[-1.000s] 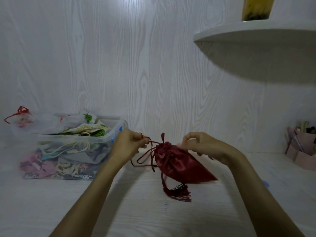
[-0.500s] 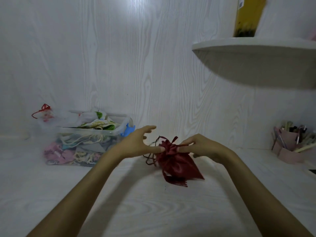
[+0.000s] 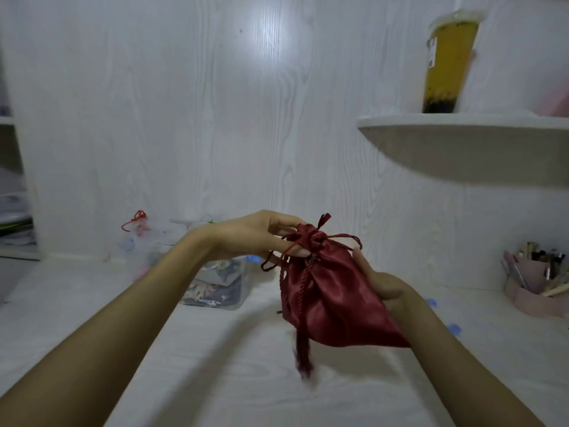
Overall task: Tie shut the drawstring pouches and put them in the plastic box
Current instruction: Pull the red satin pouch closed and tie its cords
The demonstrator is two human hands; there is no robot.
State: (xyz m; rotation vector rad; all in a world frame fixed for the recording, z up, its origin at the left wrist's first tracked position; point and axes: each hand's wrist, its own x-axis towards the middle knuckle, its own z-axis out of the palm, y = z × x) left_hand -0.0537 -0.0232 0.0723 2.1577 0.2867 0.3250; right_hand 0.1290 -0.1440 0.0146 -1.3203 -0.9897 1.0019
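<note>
While both hands work above the table (image 3: 215,380), one red pouch (image 3: 332,303) hangs between them, clear of the surface, its neck gathered and one tassel (image 3: 303,349) dangling below. One right hand (image 3: 381,285) cups the pouch's side from behind, fingers curled against the satin. One left hand (image 3: 255,235) pinches the cord (image 3: 277,260) at the neck, remaining fingers loosely spread. Behind the left forearm sits one plastic box (image 3: 221,282) holding several pouches, too blurred to count. One cup (image 3: 446,63) stands on the shelf (image 3: 462,127).
</note>
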